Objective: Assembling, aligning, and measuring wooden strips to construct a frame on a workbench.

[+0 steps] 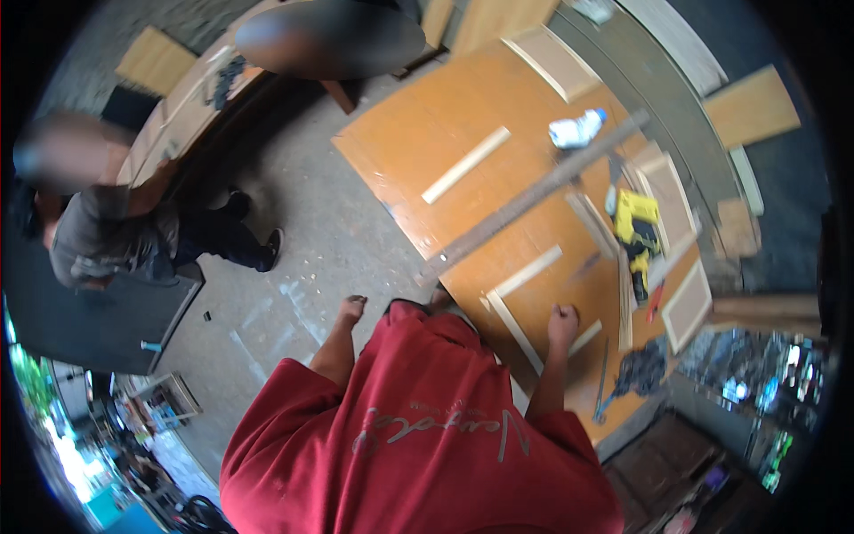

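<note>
On orange board point(427, 133), right hand point(562, 322) fisted by wood strip point(514, 331)

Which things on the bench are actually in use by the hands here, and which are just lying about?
In use: right hand fisted on the wooden frame strips; left hand hangs free off the bench.
Lying about: long straightedge, yellow drill, plastic bottle, loose slat.

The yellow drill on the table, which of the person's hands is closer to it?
The right hand. It rests in a fist on the wooden board just below-left of the yellow drill. The left hand hangs off the table's edge, much farther away.
</note>
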The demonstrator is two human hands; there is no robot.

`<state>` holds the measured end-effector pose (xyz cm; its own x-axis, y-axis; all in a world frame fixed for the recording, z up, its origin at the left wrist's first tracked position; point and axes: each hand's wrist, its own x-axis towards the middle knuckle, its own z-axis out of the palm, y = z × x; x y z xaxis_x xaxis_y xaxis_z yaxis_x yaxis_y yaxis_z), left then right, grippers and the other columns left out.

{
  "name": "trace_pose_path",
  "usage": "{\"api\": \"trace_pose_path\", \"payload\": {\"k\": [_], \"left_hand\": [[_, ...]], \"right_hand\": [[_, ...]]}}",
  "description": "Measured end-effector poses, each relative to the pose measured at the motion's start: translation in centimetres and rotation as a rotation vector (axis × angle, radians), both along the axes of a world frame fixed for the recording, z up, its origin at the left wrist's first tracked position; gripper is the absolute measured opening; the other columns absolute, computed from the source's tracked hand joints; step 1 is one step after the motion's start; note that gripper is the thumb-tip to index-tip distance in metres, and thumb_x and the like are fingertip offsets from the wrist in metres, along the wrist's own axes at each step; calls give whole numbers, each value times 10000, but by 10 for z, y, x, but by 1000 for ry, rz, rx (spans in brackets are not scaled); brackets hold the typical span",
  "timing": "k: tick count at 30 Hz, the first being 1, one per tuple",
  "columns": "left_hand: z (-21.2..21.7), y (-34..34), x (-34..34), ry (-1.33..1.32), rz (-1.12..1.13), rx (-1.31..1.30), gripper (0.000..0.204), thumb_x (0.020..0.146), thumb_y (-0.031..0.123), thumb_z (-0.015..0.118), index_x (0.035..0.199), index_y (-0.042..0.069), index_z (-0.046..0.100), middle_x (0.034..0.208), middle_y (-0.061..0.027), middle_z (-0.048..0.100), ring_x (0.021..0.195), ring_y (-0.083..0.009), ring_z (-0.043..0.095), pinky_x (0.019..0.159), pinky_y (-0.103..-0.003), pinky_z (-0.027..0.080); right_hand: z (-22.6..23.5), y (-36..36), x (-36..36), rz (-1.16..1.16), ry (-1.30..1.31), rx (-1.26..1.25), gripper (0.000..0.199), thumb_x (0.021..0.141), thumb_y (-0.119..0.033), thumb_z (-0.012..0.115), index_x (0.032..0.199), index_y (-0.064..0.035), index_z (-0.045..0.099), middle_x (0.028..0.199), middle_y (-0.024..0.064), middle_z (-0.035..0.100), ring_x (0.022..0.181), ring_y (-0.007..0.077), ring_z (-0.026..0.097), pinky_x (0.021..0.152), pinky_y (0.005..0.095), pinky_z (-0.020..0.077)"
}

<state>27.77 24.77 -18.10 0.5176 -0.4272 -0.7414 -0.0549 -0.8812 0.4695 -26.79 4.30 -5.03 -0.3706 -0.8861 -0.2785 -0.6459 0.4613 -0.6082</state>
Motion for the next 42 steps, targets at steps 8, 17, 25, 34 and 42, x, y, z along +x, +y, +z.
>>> {"api": "trace_pose_path", "payload": {"k": [8,17,25,34,42], "left_hand": [[28,-13,16,-33,161,-93,281,958,236,707,1144,27,735,920,-78,737,741,-160,679,662,-299,551],[90,-154,-9,-325,-21,-513,246,1014,175,654,1106,-47,706,941,-102,738,834,-123,664,741,-302,547],[176,-275,-73,-474,-293,-913,376,950,205,733,1256,-9,683,1080,-136,690,932,-234,649,862,-362,531],[172,-319,-88,-745,-669,-728,376,910,219,769,1204,-4,696,1127,-199,683,1095,-400,624,954,-463,511],[206,-315,-143,-139,-421,-965,288,1026,183,665,1231,-19,679,939,-86,733,811,-119,646,692,-292,523]], "right_hand": [[-4,-14,16,-218,-394,-142,220,944,-190,755,1039,6,728,888,38,716,815,132,628,777,304,515],[25,-24,68,-177,-410,-341,197,962,-147,729,1098,-6,713,850,7,667,756,107,589,726,278,506],[56,-10,31,-466,-459,-541,194,1017,-119,645,1195,-46,669,891,-44,554,800,61,544,675,234,499],[59,34,17,-665,-498,-534,231,1020,-112,639,1238,-37,636,909,-62,530,808,45,534,673,223,490],[65,35,28,-486,-362,-528,325,998,-105,662,1305,-21,597,983,-18,590,845,80,567,736,252,496]]}}
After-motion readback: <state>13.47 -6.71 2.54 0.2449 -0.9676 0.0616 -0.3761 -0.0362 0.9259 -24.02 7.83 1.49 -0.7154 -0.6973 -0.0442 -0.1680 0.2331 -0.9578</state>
